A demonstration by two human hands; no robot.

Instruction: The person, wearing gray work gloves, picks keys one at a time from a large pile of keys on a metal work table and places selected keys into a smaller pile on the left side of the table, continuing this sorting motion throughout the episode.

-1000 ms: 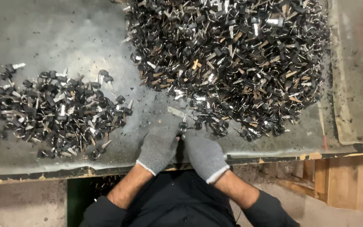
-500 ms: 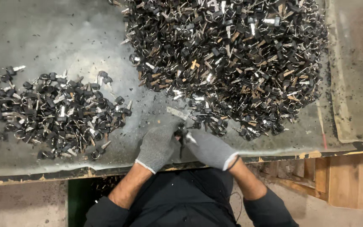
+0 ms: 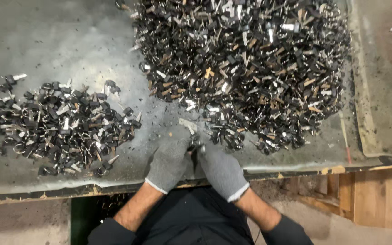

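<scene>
The right hand (image 3: 222, 170) has slid back beside the left hand (image 3: 171, 162). Both hands' fingers pinch one small key (image 3: 190, 129). It looks hard and light, best held by its dark head.

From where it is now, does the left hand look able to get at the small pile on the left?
Probably yes: the left hand is busy on a small part, but only bare tabletop lies between it and the small pile.
</scene>
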